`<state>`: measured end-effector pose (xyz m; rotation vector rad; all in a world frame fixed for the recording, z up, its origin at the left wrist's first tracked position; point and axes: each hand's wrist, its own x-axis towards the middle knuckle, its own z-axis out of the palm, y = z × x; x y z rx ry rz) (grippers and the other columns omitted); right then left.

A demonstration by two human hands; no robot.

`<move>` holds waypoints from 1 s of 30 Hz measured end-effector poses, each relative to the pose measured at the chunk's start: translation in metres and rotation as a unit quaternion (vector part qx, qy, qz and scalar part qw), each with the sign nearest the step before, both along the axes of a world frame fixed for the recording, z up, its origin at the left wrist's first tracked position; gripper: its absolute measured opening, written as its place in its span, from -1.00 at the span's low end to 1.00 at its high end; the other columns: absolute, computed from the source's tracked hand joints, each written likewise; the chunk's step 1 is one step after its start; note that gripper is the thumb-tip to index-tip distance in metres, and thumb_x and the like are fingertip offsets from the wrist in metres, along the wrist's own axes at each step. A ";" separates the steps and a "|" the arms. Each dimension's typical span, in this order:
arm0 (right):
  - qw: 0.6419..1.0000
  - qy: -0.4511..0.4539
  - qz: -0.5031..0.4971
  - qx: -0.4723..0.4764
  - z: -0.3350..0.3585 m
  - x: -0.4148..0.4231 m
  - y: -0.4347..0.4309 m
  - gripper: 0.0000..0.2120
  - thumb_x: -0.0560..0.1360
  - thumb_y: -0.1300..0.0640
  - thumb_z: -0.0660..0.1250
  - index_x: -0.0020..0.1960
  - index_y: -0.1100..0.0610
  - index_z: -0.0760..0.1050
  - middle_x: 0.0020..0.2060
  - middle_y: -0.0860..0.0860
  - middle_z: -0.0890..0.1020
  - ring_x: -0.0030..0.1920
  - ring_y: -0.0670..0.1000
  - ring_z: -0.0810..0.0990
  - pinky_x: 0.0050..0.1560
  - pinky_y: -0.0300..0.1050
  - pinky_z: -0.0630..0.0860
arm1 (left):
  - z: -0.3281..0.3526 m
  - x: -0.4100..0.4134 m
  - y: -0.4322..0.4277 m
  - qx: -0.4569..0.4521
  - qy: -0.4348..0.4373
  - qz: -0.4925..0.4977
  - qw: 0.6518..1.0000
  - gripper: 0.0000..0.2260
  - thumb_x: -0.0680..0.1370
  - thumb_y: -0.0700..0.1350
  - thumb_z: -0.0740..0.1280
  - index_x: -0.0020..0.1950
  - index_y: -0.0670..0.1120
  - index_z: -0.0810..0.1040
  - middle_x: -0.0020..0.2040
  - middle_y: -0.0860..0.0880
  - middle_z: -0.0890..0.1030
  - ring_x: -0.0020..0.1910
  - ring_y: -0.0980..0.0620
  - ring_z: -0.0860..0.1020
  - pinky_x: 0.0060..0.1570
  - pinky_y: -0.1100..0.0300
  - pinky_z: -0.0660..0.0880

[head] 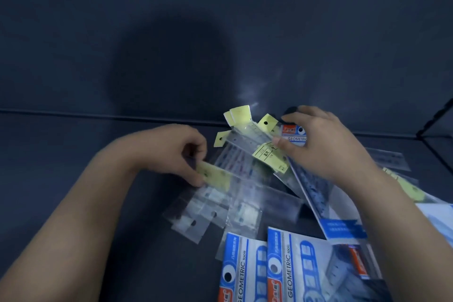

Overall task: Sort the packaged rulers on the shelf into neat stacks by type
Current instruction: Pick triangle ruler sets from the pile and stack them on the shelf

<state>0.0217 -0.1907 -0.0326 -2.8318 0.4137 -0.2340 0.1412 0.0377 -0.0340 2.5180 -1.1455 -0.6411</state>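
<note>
On the dark shelf (73,149), the left grip (176,152) pinches the yellow header of a clear ruler pack (217,175) at the loose pile's (235,154) left edge. The right grip (326,144), fingers curled, holds the top of a blue GEOMETRIC pack (297,138), tilted over the pile

Dim bluish light, soft blur, round shadow on back wall (171,64).

On the shelf (73,179), a fan of ruler packets (245,142) lies between the hands. The left hand (176,152) pinches a single ruler packet (217,176) by its end. The right hand (326,147) grips a geometric-set pack (297,138) by its far end. A pair of geometric-set packs (291,265) lies side by side nearer than both hands, and loose packets (392,158) lie right of the right hand.
</note>
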 end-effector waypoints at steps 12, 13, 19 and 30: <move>0.999 -0.044 0.006 0.006 0.009 -0.008 -0.005 -0.62 0.39 -0.12 0.42 0.18 -0.09 0.51 0.13 -0.03 0.49 0.13 0.06 0.50 0.02 -0.11 0.42 | 0.015 0.014 0.026 -0.183 0.097 0.071 0.976 -0.90 0.44 -0.03 0.49 -0.07 0.01 0.69 -0.15 -0.04 0.69 -0.18 0.11 0.61 -0.11 0.23 0.50; 0.996 -0.040 0.076 0.036 0.010 -0.009 -0.001 -0.72 0.39 0.02 0.45 0.08 -0.12 0.55 0.07 -0.08 0.50 0.12 0.00 0.50 0.05 -0.13 0.42 | 0.017 0.014 0.025 -0.216 0.100 0.082 0.968 -0.86 0.42 0.01 0.50 -0.09 -0.01 0.69 -0.14 -0.10 0.69 -0.19 0.06 0.60 -0.11 0.18 0.50; 0.940 0.126 0.316 0.011 -0.007 -0.006 0.028 -0.46 0.37 0.31 0.36 0.20 -0.22 0.50 0.19 -0.28 0.46 0.27 -0.22 0.31 0.27 -0.22 0.08 | 0.017 0.007 0.017 -0.276 0.091 0.108 0.951 -0.94 0.47 -0.13 0.40 -0.09 -0.06 0.66 -0.08 -0.13 0.68 -0.15 0.01 0.61 -0.07 0.23 0.55; 0.939 0.037 0.335 -0.066 -0.022 0.013 0.055 -0.63 0.53 -0.09 0.27 0.33 -0.16 0.37 0.18 -0.21 0.42 0.31 -0.13 0.25 0.42 -0.07 -0.16 | 0.015 0.009 0.015 -0.328 0.063 0.150 0.931 -0.94 0.53 -0.14 0.38 -0.05 -0.02 0.65 -0.25 0.06 0.66 -0.27 0.12 0.56 -0.14 0.31 0.52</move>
